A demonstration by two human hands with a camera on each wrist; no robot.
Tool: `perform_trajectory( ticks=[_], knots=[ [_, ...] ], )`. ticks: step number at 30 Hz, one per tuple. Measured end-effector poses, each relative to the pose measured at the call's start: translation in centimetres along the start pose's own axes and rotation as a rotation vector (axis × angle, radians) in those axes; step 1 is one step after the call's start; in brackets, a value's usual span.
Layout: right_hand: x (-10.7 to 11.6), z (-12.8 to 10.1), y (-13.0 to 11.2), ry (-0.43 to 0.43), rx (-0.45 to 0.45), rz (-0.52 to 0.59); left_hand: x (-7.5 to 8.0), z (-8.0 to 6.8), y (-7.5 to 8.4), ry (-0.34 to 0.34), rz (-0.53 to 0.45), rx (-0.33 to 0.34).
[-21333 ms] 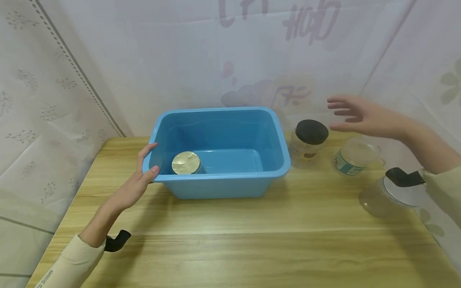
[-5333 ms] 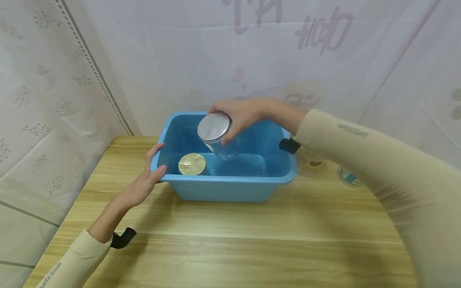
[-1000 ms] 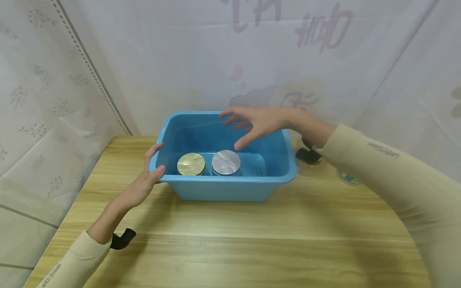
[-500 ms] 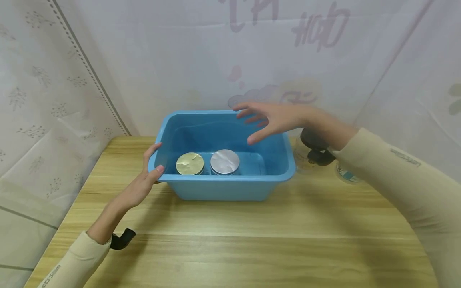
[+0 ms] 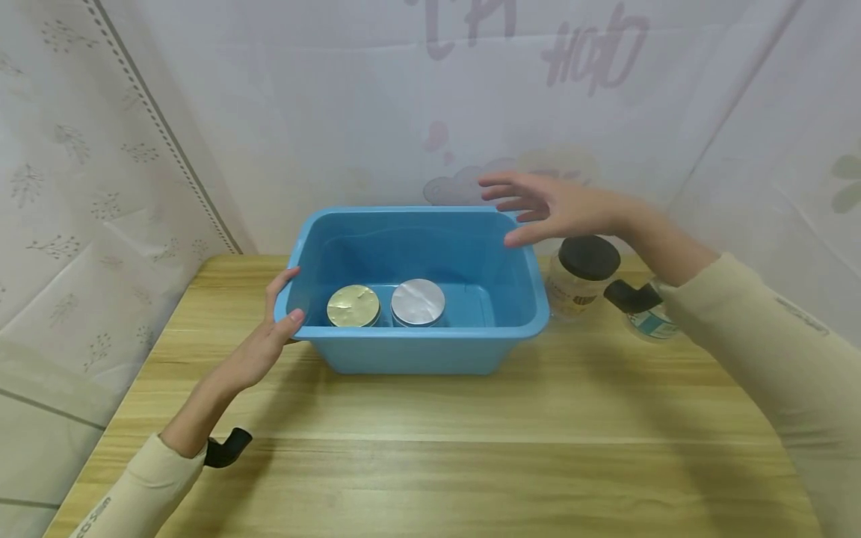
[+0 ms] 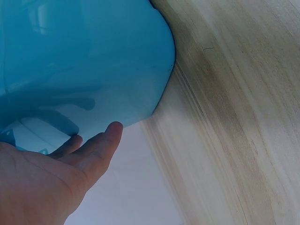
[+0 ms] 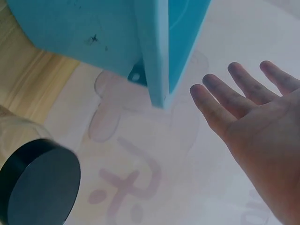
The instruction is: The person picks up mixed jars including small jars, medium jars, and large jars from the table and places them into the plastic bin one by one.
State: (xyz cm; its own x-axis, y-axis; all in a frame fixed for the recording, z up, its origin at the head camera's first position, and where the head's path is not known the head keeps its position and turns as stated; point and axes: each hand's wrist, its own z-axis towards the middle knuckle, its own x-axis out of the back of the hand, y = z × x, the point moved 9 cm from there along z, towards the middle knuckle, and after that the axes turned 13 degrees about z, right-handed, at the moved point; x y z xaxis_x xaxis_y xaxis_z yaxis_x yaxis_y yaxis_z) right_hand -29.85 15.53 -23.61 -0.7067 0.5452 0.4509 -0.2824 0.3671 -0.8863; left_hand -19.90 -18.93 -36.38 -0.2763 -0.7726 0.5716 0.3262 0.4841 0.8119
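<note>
A blue plastic tub [image 5: 424, 351] stands on the wooden table. At its left end my left hand [image 5: 258, 351] holds the rim, thumb over the edge and fingers along the outer wall, as the left wrist view shows. Inside the tub are two jars side by side: one with a gold lid [image 5: 353, 306], one with a silver lid [image 5: 418, 302]. My right hand [image 5: 561, 209] hovers above the tub's right end with fingers spread and nothing in them. Below it, a clear jar with a black lid [image 5: 590, 258] stands right of the tub.
Further right, a clear jar with a teal label [image 5: 654, 323] is partly hidden by my right sleeve and the black wrist mount [image 5: 632, 297]. A printed white curtain [image 5: 377, 112] hangs behind the table [image 5: 430, 463].
The silver-lidded jar, in my right hand several seconds ago, now stands in the tub. My right hand has since moved right and up, uncovering the black lid. My left hand stays on the rim.
</note>
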Motion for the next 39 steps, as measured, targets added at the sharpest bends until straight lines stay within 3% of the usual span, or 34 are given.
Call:
perform_trajectory(
  ticks=[10,19,26,39],
  knots=[
    [2.3,-2.5,2.2,0.085,-0.045,0.020,0.1,0.0,-0.1,-0.001,-0.006,0.008],
    [4.8,-5.6,3.7,0.180,0.001,0.041,0.0,0.0,-0.1,-0.006,-0.011,0.004],
    [6.8,-8.8,5.5,0.255,0.020,0.031,0.0,0.0,0.0,-0.011,-0.013,0.000],
    [9.8,-15.3,9.9,0.387,-0.042,0.024,0.0,0.0,0.0,-0.006,-0.011,0.017]
  ],
)
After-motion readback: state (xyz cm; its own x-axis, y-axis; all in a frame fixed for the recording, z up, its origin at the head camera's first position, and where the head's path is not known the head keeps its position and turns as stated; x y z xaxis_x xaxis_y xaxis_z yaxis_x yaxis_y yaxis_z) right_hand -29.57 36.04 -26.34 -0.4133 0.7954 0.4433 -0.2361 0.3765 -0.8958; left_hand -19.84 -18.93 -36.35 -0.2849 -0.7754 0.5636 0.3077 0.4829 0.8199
